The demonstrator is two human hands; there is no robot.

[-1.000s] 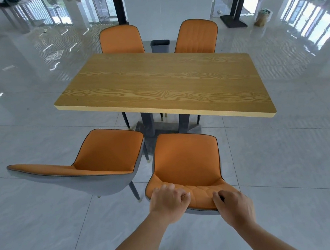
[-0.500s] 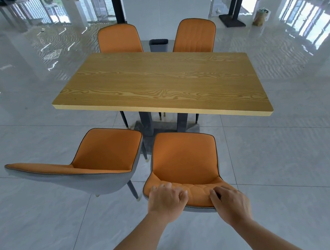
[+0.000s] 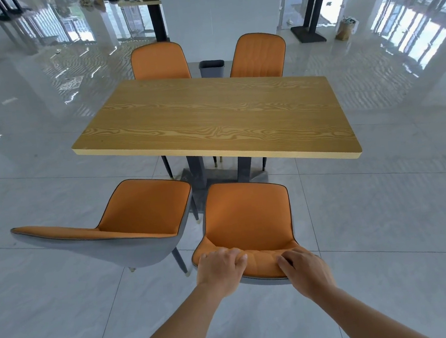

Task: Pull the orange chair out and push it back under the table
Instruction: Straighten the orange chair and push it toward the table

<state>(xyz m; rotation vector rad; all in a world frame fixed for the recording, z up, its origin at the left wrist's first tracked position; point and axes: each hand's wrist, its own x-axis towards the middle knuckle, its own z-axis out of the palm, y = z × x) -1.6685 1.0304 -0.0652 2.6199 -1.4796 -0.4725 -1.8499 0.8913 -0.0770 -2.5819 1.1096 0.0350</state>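
An orange chair (image 3: 248, 218) with a grey back shell stands right in front of me, its seat facing the wooden table (image 3: 211, 121). The whole seat shows in front of the table's near edge, with a strip of floor between them. My left hand (image 3: 221, 271) grips the top of the backrest on its left side. My right hand (image 3: 306, 272) grips the same top edge on its right side. Both sets of fingers curl over the padded rim.
A second orange chair (image 3: 128, 218) stands to the left, turned at an angle and clear of the table. Two more orange chairs (image 3: 159, 61) (image 3: 257, 55) sit at the far side, with a grey bin (image 3: 211, 68) between them. Glossy tiled floor lies on all sides.
The held chair sits a little closer to the table's near edge than a second ago. Both hands keep the same grip on the backrest.
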